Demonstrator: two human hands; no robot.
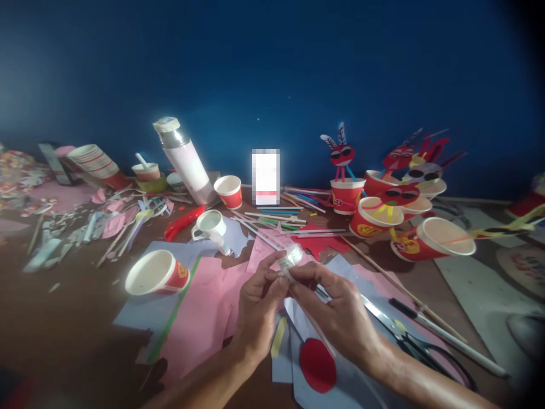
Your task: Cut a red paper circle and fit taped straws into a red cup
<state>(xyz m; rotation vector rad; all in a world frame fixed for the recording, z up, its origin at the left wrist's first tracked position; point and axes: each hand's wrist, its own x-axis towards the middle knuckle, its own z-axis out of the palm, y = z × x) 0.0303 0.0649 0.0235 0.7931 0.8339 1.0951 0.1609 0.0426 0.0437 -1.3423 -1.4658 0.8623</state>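
Two hands meet at the fingertips: the left hand and the right hand both pinch one small whitish piece, which sticks up above their fingers. Its glare and blur hide what it is, and the fingers cover its lower end. Just below the right hand lies one red disc; to that hand's right, one pair of scissors — blade tips hidden behind the hand — and one black-and-white knife-like tool.

Left of the left hand lies one paper cup on its side; beyond it stand one white mug, one red cup and one tilted flask. Straight ahead of both hands is one bright screen, its content pixelated.

Farther out, ahead and right of the right hand, about six red cups overlap — too crowded for a sure count. Far left of the left hand, a cup stack is too blurred to number.
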